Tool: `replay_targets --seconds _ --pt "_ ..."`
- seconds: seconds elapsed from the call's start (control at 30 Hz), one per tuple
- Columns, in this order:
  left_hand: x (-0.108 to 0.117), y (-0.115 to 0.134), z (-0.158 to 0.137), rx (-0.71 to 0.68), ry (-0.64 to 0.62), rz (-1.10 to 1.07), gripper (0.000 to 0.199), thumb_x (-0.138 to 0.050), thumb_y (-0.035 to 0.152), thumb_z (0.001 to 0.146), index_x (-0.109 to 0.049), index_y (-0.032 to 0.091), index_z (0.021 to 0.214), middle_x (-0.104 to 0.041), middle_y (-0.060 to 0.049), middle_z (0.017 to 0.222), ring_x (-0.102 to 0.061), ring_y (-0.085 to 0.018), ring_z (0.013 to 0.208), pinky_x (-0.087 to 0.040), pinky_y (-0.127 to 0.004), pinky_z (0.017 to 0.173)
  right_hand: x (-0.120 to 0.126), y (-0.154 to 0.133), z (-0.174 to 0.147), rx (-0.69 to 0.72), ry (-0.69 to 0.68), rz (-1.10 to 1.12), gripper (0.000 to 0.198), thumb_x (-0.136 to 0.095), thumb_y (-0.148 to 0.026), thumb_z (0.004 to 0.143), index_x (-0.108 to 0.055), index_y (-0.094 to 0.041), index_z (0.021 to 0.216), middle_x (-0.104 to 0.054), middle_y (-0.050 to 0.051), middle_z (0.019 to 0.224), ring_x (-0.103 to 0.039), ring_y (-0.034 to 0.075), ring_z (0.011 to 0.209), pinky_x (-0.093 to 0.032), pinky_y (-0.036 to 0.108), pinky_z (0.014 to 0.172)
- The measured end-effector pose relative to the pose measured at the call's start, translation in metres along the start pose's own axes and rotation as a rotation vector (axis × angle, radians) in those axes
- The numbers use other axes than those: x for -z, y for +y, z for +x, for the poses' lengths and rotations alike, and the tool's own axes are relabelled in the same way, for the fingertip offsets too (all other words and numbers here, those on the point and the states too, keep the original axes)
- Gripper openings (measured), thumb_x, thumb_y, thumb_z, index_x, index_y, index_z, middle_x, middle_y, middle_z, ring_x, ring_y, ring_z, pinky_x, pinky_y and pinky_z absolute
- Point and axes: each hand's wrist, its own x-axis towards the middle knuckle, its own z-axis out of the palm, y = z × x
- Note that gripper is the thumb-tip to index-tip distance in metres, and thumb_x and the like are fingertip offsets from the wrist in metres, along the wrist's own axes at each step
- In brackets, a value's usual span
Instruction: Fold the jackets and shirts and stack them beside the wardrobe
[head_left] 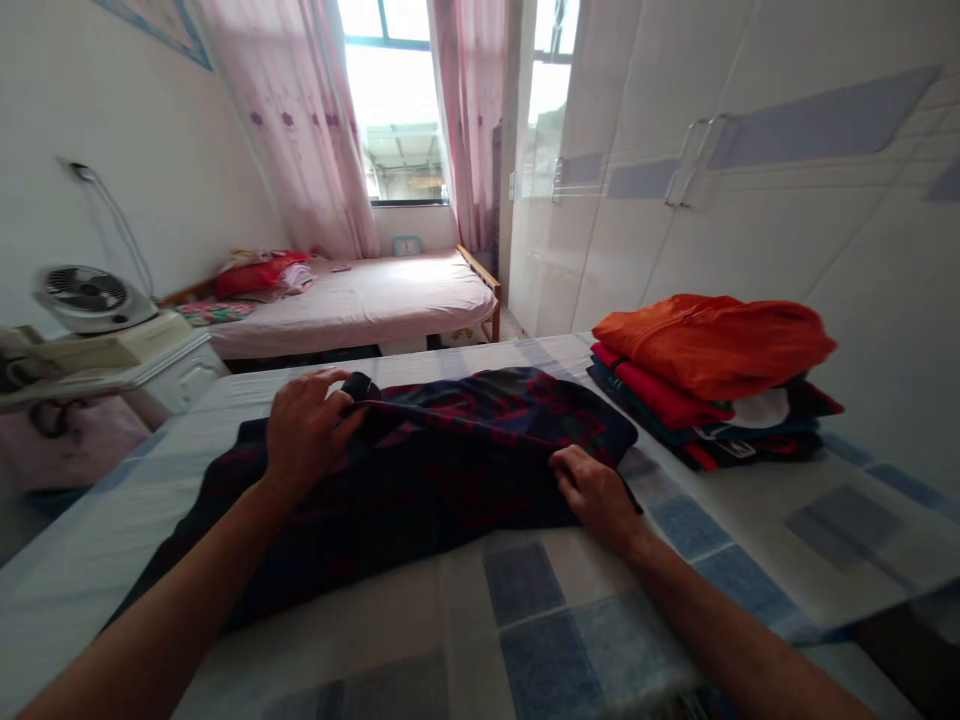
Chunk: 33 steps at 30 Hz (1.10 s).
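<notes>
A dark navy shirt [442, 490] with a dull red pattern lies spread sideways over the bed, partly folded along its far side. My left hand [306, 425] pinches the cloth near what looks like the dark collar [361, 387]. Toward the other end, my right hand [596, 492] grips the edge of the folded layer between thumb and fingers. Between both hands this edge is drawn fairly straight and slightly raised. The fingertips of each hand are partly hidden by the fabric.
To the right, a stack of folded clothes [675, 420] has an orange garment [712, 340] on top. The bed sheet [532, 640] is blue-and-white checked. A fan [94, 295] stands on a cabinet [184, 375] at left. Behind are a second bed [375, 295] and a white wardrobe [645, 120].
</notes>
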Motion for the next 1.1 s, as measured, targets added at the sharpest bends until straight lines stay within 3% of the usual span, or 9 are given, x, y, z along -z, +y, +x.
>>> replay_targets --seconds 0.13,0.23,0.3,0.4,0.53,0.63,0.77,0.93,1.1 --pt "0.026 -0.007 -0.056 -0.246 -0.097 -0.078 0.022 -0.056 0.038 0.084 -0.060 0.017 0.078 -0.067 -0.010 0.104 -0.059 -0.025 0.100 -0.039 -0.043 0.098 -0.003 0.004 0.001 -0.095 0.072 0.064 0.032 -0.048 -0.019 0.083 -0.047 -0.018 0.115 -0.063 0.003 0.088 -0.063 0.018 0.079 -0.045 0.029 0.072" --pt "0.022 -0.010 -0.088 -0.254 -0.217 -0.120 0.025 -0.056 0.035 0.084 -0.062 0.018 0.101 -0.067 -0.009 0.106 -0.060 -0.025 0.099 -0.042 -0.042 0.095 0.002 0.000 0.004 -0.048 0.061 0.025 0.045 -0.049 -0.021 0.083 -0.041 -0.019 0.127 -0.061 0.001 0.086 -0.062 0.016 0.076 -0.046 0.027 0.070" --pt "0.017 -0.011 -0.093 -0.178 -0.252 -0.102 0.025 -0.054 0.028 0.084 -0.062 0.019 0.106 -0.067 -0.009 0.109 -0.061 -0.025 0.098 -0.046 -0.040 0.087 0.006 -0.006 0.009 0.013 0.020 -0.109 0.039 -0.048 -0.024 0.085 -0.047 -0.023 0.124 -0.059 0.001 0.088 -0.061 0.016 0.073 -0.045 0.027 0.064" --pt "0.017 -0.016 -0.082 -0.047 -0.238 -0.075 0.020 -0.051 0.021 0.084 -0.065 0.019 0.097 -0.069 -0.007 0.102 -0.064 -0.024 0.090 -0.049 -0.036 0.076 0.011 -0.016 0.019 0.084 0.002 -0.309 0.021 -0.045 -0.026 0.087 -0.060 -0.024 0.102 -0.058 0.002 0.094 -0.061 0.016 0.072 -0.042 0.027 0.057" --pt "0.040 -0.028 -0.069 0.020 -0.071 -0.057 0.020 -0.048 0.024 0.087 -0.064 0.018 0.099 -0.067 -0.008 0.103 -0.061 -0.024 0.094 -0.047 -0.036 0.079 0.014 -0.019 0.023 0.132 0.106 -0.321 0.016 -0.045 -0.025 0.088 -0.061 -0.021 0.091 -0.057 0.003 0.096 -0.061 0.015 0.075 -0.043 0.026 0.060" --pt "0.060 -0.031 -0.091 -0.076 -0.002 -0.041 0.019 -0.048 0.023 0.089 -0.063 0.019 0.100 -0.065 -0.008 0.103 -0.059 -0.023 0.094 -0.046 -0.036 0.081 0.014 -0.012 0.013 0.216 0.185 -0.272 0.015 -0.047 -0.024 0.089 -0.060 -0.020 0.093 -0.057 0.006 0.101 -0.060 0.017 0.086 -0.045 0.027 0.071" --pt "0.069 -0.026 -0.138 -0.301 -0.115 -0.088 0.021 -0.046 0.014 0.089 -0.063 0.019 0.100 -0.065 -0.008 0.099 -0.059 -0.020 0.092 -0.045 -0.034 0.083 0.014 -0.002 -0.003 0.387 0.148 -0.304 0.010 -0.052 -0.021 0.086 -0.061 -0.020 0.089 -0.061 0.007 0.105 -0.056 0.023 0.100 -0.041 0.036 0.085" --pt "0.069 -0.028 -0.153 -0.238 -0.111 -0.079 0.029 -0.039 0.011 0.089 -0.063 0.017 0.104 -0.063 -0.010 0.100 -0.059 -0.021 0.093 -0.047 -0.034 0.083 0.020 -0.004 -0.006 0.440 0.215 -0.300 0.007 -0.055 -0.022 0.085 -0.062 -0.021 0.087 -0.063 0.006 0.107 -0.052 0.025 0.112 -0.035 0.041 0.093" --pt "0.070 -0.032 -0.158 -0.290 -0.198 -0.065 0.036 -0.038 0.007 0.087 -0.062 0.019 0.111 -0.062 -0.010 0.102 -0.058 -0.022 0.094 -0.048 -0.035 0.083 0.018 0.001 -0.010 0.434 0.057 -0.254 0.012 -0.048 -0.018 0.086 -0.060 -0.021 0.088 -0.066 0.005 0.100 -0.058 0.021 0.103 -0.039 0.037 0.088"
